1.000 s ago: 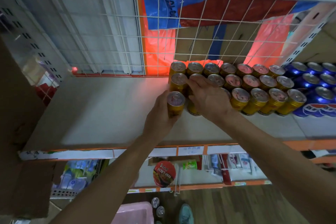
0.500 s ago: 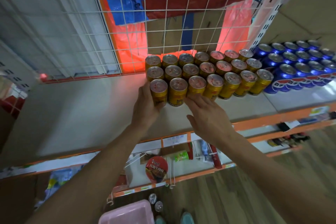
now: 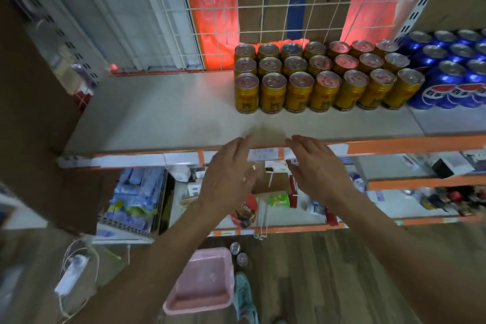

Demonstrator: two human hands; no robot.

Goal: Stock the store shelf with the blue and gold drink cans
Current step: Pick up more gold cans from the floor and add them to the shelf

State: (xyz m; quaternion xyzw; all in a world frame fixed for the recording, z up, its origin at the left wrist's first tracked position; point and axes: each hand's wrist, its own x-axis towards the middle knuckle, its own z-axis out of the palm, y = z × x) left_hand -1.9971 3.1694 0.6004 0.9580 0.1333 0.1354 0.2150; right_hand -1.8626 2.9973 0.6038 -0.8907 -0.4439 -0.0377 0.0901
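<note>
My left hand (image 3: 231, 173) and right hand (image 3: 318, 168) hovered empty, fingers relaxed, at the shelf (image 3: 157, 116) edge; gold cans (image 3: 299, 95) stood beyond them.

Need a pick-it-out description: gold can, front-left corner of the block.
Find the white shelf with the orange front edge. On it, gold cans stand three rows deep, left of the blue cans. The target can is leftmost in the front row, the only one with bare shelf both left and in front.

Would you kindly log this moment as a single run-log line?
left hand: open, empty | right hand: open, empty | gold cans: three rows on shelf | blue cans: beside gold
</note>
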